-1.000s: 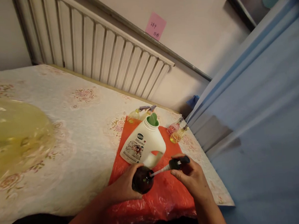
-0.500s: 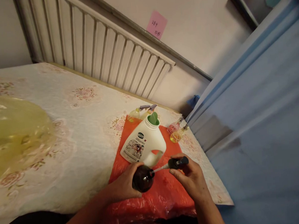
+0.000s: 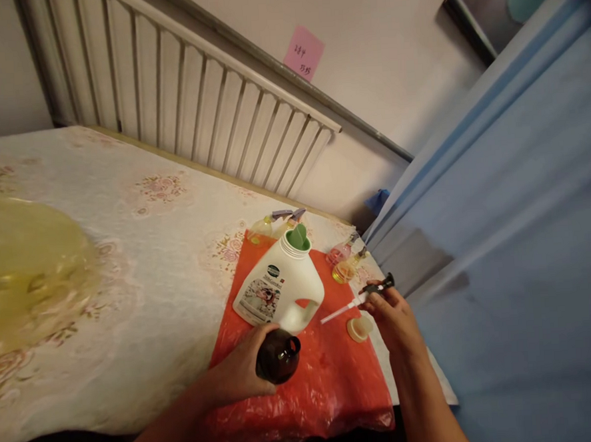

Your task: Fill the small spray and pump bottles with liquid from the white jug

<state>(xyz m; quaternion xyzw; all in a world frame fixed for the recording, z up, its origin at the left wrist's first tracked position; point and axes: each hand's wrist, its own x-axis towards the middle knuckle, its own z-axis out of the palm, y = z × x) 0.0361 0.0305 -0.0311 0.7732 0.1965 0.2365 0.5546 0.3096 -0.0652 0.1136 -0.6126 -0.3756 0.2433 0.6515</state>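
Note:
My left hand [image 3: 249, 365] is wrapped round a dark brown bottle [image 3: 274, 359], whose open mouth tilts to the right. In my right hand [image 3: 392, 318] is a black pump head [image 3: 377, 287] with a pale dip tube [image 3: 337, 312] pointing left, clear of the bottle. Just behind the dark bottle stands a white detergent jug [image 3: 284, 282] with a handle, a printed label and a green spout in its uncapped neck. A whitish cap [image 3: 359, 328] lies below my right hand. Under these things is a red plastic bag [image 3: 330, 385].
Small spray bottles with pink [image 3: 338, 252] and yellow liquid [image 3: 344, 270] stand behind on the right, others behind the jug. A yellow plastic bag [image 3: 28, 264] lies left on the floral tablecloth [image 3: 153, 270]. A blue curtain [image 3: 516, 234] hangs right; a radiator [image 3: 193, 100] lines the wall.
My right hand has drawn the pump and its tube out of the dark bottle and moved right. The whitish cap now shows. My left hand still holds the bottle.

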